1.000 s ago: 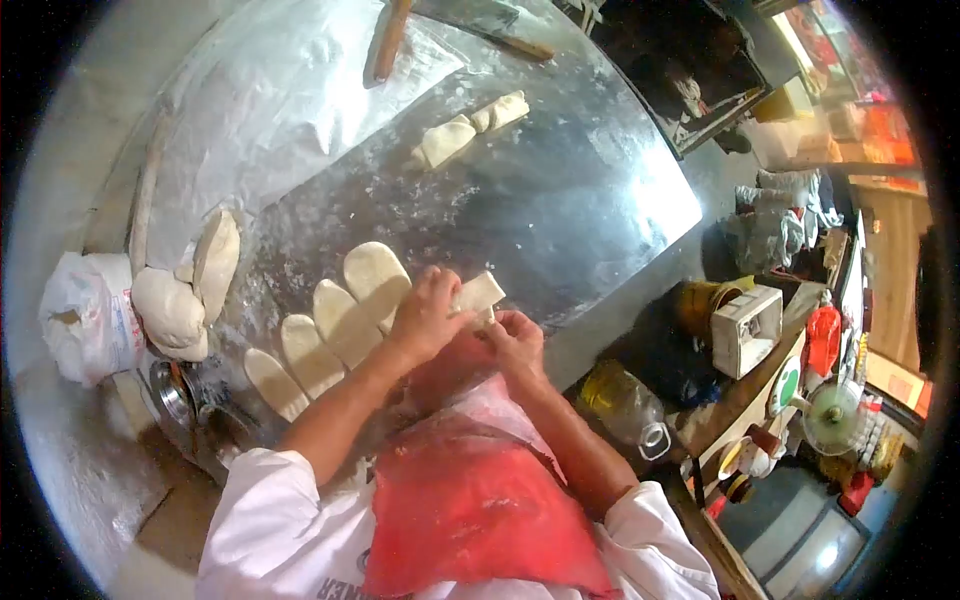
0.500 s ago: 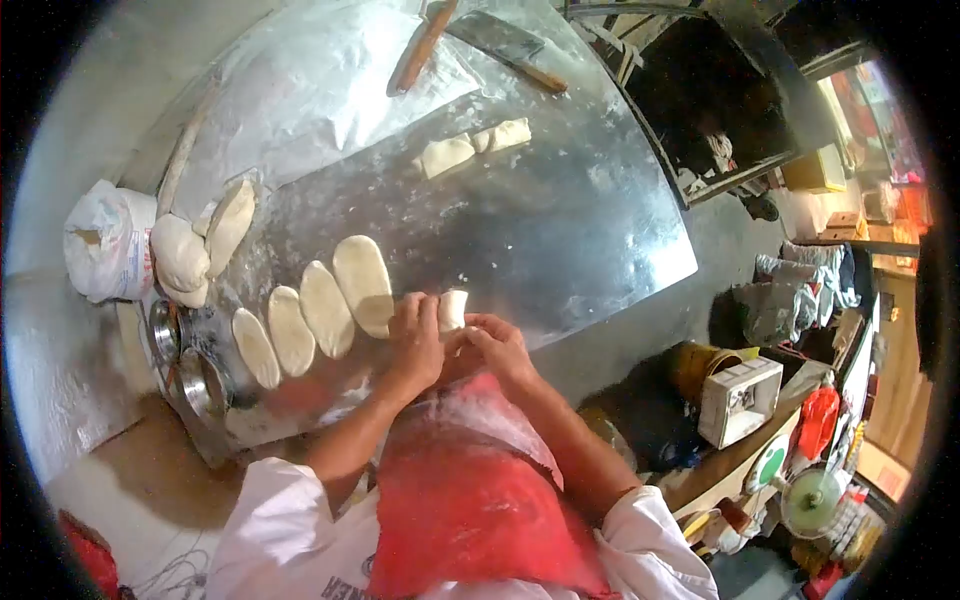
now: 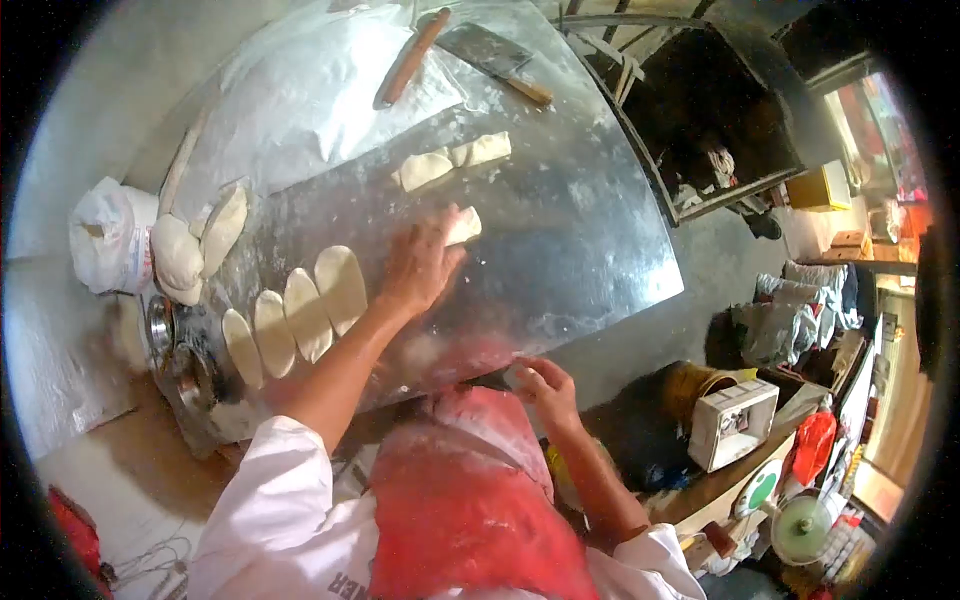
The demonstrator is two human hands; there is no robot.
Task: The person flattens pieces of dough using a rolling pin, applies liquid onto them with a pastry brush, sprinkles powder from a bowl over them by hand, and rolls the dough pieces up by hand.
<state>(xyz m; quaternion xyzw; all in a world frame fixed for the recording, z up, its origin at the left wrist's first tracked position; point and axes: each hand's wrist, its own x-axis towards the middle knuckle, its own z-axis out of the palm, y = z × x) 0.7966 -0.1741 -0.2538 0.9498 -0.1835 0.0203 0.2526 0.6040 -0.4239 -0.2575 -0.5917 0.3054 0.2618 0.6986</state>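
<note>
My left hand reaches over the metal work table, its fingers closed around one end of a small rolled piece of dough. Just beyond it lie folded dough pieces, end to end. Left of my forearm, several flat dough ovals rest side by side in a slanting row. My right hand hovers at the table's near edge with thumb and fingers bent together; whether anything small is between them cannot be made out.
A rolling pin and a cleaver lie at the far side by a plastic sheet. Larger dough lumps sit at the left beside a white bag and metal bowls. A white crate stands at the right.
My left hand has carried the rolled dough piece forward, away from my apron, toward the folded pieces. My right hand has let go of it and drawn back to the right.
</note>
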